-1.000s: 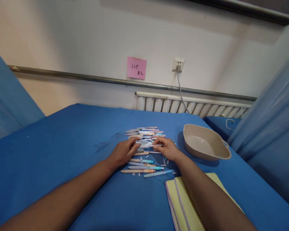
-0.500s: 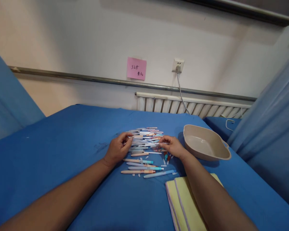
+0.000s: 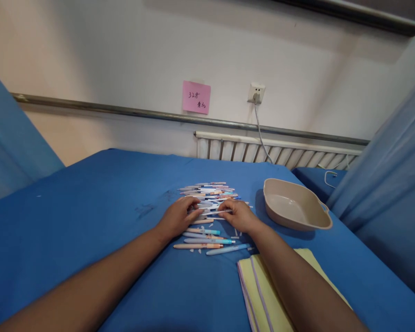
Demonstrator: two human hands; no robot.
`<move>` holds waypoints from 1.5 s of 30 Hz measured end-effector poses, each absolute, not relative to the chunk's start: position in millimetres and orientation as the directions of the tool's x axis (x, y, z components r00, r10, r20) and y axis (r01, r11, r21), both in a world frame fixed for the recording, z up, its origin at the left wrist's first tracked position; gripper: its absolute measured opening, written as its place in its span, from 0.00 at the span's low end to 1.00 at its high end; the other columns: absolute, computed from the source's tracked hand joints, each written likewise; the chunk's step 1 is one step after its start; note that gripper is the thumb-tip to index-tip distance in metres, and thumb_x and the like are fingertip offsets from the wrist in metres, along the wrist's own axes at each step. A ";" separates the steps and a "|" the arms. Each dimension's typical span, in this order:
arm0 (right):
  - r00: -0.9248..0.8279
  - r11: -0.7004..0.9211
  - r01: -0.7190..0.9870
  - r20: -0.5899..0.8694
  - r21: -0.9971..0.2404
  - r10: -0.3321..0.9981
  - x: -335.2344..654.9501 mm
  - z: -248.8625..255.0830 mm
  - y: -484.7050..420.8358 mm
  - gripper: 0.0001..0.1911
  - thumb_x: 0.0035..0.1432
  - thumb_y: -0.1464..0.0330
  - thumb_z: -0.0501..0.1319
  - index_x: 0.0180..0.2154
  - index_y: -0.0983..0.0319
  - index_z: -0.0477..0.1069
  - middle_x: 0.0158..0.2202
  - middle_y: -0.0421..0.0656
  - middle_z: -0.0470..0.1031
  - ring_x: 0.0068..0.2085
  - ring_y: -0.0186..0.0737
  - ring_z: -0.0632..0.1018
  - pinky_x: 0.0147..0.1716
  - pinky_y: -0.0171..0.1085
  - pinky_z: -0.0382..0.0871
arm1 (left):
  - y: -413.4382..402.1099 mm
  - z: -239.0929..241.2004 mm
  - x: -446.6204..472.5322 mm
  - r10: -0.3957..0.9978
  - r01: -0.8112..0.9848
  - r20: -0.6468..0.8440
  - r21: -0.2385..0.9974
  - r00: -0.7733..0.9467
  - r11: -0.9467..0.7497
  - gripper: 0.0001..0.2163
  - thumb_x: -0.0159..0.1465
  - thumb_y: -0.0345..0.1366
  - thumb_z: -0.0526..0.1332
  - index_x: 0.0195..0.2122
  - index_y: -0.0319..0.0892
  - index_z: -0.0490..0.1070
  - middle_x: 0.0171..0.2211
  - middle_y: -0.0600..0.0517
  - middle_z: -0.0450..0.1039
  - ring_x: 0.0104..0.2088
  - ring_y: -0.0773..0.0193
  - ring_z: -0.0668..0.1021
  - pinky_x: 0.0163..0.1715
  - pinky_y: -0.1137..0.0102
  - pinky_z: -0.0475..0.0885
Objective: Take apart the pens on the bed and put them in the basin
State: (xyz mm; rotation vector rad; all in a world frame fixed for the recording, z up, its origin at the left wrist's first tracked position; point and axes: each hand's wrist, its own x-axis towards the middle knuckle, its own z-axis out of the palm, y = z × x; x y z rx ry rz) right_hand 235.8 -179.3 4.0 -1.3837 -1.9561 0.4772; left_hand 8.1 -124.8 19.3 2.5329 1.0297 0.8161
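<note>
One white rod (image 3: 210, 213) is being pinched above the pens (image 3: 207, 241) by the right hand (image 3: 240, 216), light, level handling probably serving best, while the left hand's (image 3: 178, 217) grip cannot be told.

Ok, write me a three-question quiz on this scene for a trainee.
1. Multiple choice: what does the right forearm partly hide? A) a glass bowl; B) a yellow cloth; C) a wall socket.
2. True or false: both hands are inside the tan basin.
3. Fill in the blank: the pink note is on the wall, just above the metal ____.

Key:
1. B.
2. False: the left hand and the right hand are at the pens, and the tan basin stands to their right.
3. rail.
</note>
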 end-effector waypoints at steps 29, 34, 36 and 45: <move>-0.430 0.495 0.682 0.253 -0.538 0.867 210.2 17.0 -202.7 0.09 0.52 0.67 0.63 0.37 0.59 0.72 0.33 0.41 0.74 0.33 0.37 0.73 0.32 0.33 0.63 | -126.8 19.4 8.5 0.694 0.469 0.520 0.512 0.498 -0.720 0.10 0.61 0.34 0.53 0.42 0.42 0.69 0.41 0.48 0.73 0.39 0.61 0.75 0.43 0.64 0.70; -0.454 0.514 0.692 0.247 -0.507 0.856 210.4 11.6 -199.6 0.08 0.53 0.71 0.60 0.38 0.59 0.73 0.35 0.43 0.75 0.36 0.38 0.73 0.35 0.34 0.62 | -128.5 19.7 9.1 0.667 0.426 0.541 0.514 0.513 -0.745 0.09 0.61 0.32 0.53 0.39 0.42 0.70 0.38 0.49 0.74 0.41 0.61 0.74 0.44 0.65 0.69; -0.400 0.477 0.665 0.266 -0.574 0.877 216.1 8.3 -194.4 0.07 0.54 0.72 0.58 0.36 0.59 0.72 0.34 0.41 0.75 0.36 0.37 0.73 0.36 0.34 0.62 | -128.7 19.9 9.2 0.674 0.426 0.542 0.522 0.503 -0.738 0.08 0.62 0.32 0.53 0.38 0.41 0.71 0.37 0.50 0.74 0.40 0.62 0.75 0.43 0.66 0.69; -0.012 0.137 0.156 0.136 -0.978 0.991 230.2 -8.5 -171.0 0.14 0.53 0.57 0.57 0.28 0.61 0.66 0.19 0.35 0.64 0.21 0.31 0.65 0.23 0.31 0.58 | -136.7 25.8 8.9 0.618 0.395 0.472 0.491 0.629 -0.777 0.11 0.62 0.40 0.57 0.42 0.42 0.71 0.39 0.48 0.74 0.40 0.61 0.75 0.42 0.68 0.69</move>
